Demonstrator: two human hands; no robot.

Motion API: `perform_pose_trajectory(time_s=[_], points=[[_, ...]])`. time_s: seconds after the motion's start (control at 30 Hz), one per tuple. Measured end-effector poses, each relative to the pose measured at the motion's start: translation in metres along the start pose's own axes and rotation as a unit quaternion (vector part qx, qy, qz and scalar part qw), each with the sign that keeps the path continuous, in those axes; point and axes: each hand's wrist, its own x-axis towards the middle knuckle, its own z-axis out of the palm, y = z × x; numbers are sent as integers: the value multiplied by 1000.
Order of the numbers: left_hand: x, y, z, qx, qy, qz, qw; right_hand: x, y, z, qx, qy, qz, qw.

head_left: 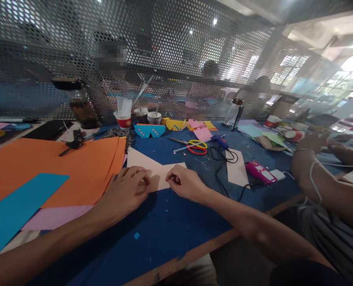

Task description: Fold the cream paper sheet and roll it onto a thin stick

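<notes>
A cream sheet of paper (157, 174) with a wide notch in its top edge lies on the blue table in front of me. My left hand (131, 186) rests on the paper's left part with its fingers bent and closed against it. At the paper's right part, my right hand (184, 180) has its fingers curled into a pinch on the sheet. The fingertips of both hands are partly hidden. Just beyond the paper sits a blue paper mask (149, 131) with small coloured squares, beside a yellow paper mask (176, 125).
Left lie orange sheets (75, 167) and a blue strip (24, 202). Beyond are scissors (198, 147), a blue glue gun (219, 141) with a black cord, a cream strip (236, 169), a pink device (260, 173), and paper cups (123, 119). Another person's arm (316, 171) is right. A perforated screen (164, 51) stands behind.
</notes>
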Motion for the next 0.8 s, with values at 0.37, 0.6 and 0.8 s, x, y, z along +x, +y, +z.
perform_pose_trajectory(time_s=[0.37, 0.6, 0.8], points=[[-3, -27, 2, -30, -21, 50, 998, 0, 0, 0, 6, 0, 1, 1000], [-3, -42, 2, -43, -22, 71, 996, 0, 1, 1, 4, -1, 1, 1000], [-2, -52, -3, -71, -51, 81, 993, -1, 1, 0, 8, -3, 3, 1000]])
